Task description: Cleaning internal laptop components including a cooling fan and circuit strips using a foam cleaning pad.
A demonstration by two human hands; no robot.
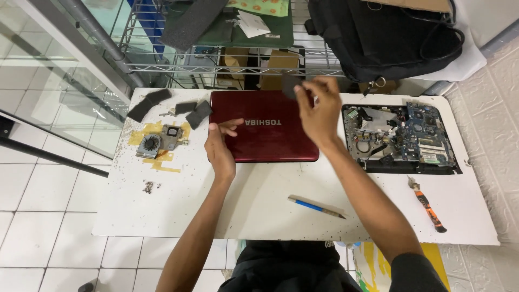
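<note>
Head: left hand [219, 151] on red laptop lid [265, 127], maybe steadying.

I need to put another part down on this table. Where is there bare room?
Bare tabletop lies between the red laptop lid and the blue pen, and left below the fan. The back left, with dark pieces, and the opened chassis side are crowded.

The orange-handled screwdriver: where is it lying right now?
In the head view, the orange-handled screwdriver lies near the white table's right edge, just below the opened laptop base with exposed circuit board, right of the blue pen.
</note>
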